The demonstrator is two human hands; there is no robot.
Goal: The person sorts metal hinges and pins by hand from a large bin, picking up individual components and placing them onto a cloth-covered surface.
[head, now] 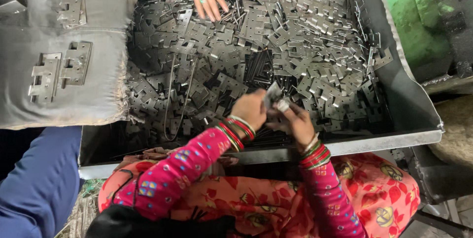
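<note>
- Saw left hand (pixel 250 110) and right hand (pixel 297 122) pinching one hinge plate (pixel 272 93) between them
- Plate tilted upright over tray (pixel 419 105) — both hands equally close

Single head view, steeply downward, close over metal tray (pixel 419 120).

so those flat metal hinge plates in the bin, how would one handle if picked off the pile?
A hinge plate is probably stiff, being flat stamped sheet metal. The notched edges likely snag on neighbours, since the plates lie interlocked. Likely light: the left hand and right hand hold one at the fingertips.
</note>
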